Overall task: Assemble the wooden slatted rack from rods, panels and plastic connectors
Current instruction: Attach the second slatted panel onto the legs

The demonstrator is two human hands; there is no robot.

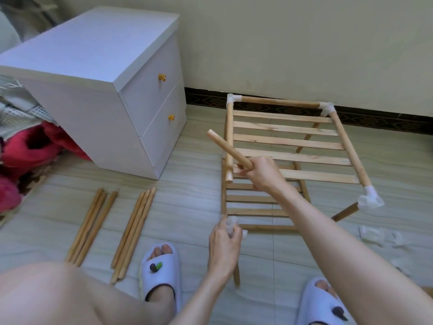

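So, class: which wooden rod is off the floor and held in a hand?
The rod gripped by the right hand, angled up-left; the spare rods lie on the floor.

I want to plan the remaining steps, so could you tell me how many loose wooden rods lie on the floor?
6: three in the left bundle and three in the right bundle, beside the slipper. Another may hide beneath them.
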